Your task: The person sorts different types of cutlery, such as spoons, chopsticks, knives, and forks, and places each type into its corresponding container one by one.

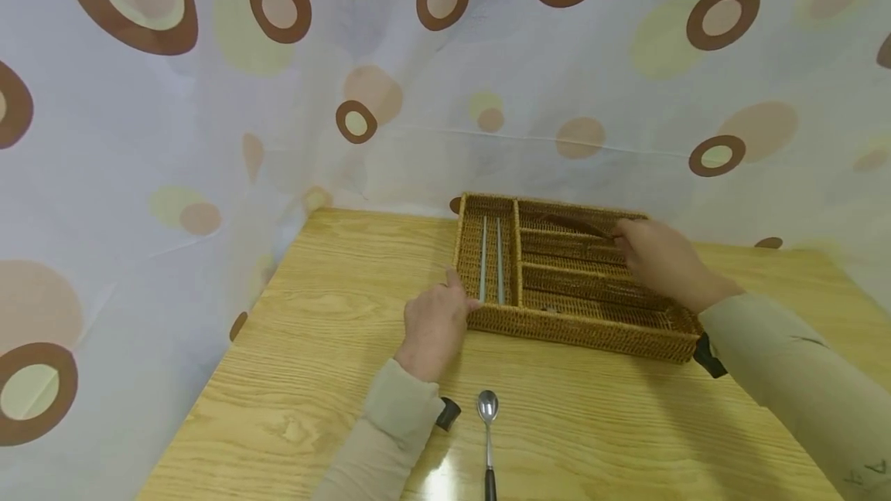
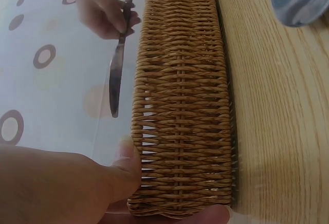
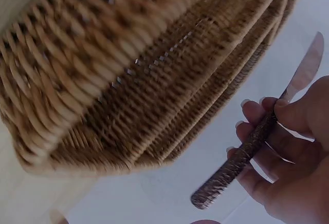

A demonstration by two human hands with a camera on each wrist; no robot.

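Observation:
A brown wicker cutlery tray (image 1: 585,331) with several compartments lies on the table. Two grey chopsticks (image 1: 500,261) lie side by side in its left compartment. My left hand (image 1: 435,323) grips the tray's near left corner; in the left wrist view the thumb (image 2: 126,170) presses its side wall. My right hand (image 1: 657,257) holds a table knife (image 3: 257,136) by its dark textured handle, above the tray's far compartment. The blade points left in the head view. A small thing in the near compartment is mostly hidden by the tray's front wall.
A spoon (image 1: 488,408) with a dark handle lies on the wooden table (image 1: 313,377) in front of the tray, bowl towards it. A white patterned cloth (image 1: 418,161) hangs behind the table and along its left side.

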